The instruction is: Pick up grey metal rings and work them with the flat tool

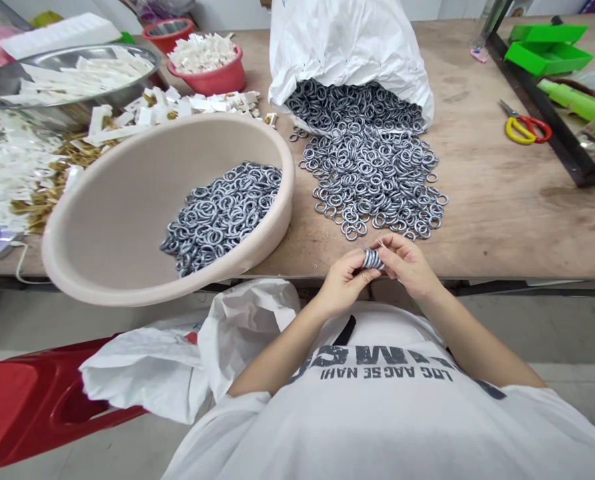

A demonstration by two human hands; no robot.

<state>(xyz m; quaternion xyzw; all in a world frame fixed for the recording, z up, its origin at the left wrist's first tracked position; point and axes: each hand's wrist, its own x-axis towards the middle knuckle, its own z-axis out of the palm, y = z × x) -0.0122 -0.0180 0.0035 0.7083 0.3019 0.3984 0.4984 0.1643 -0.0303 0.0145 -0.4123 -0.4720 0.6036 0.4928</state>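
Note:
A short stack of grey rings (372, 259) is pinched in my left hand (346, 283), at the table's front edge. My right hand (406, 265) is closed against the right end of that stack. A thin, pale sliver sticks up between its thumb and fingers, too small to name. Just beyond my hands lies a loose heap of the same grey rings (377, 177), spilling from the mouth of a white sack (350, 47). To the left, a big beige basin (112, 193) is tilted over the table edge, with more grey rings (222, 217) piled in its right side.
Red-and-yellow scissors (526, 129) lie at right, near a black metal frame (547, 113) and green trays (547, 50). White pieces fill a steel bowl (152, 67) and a red bowl (217, 79) at back left. A red stool (22, 407) and white sack (247, 327) are below.

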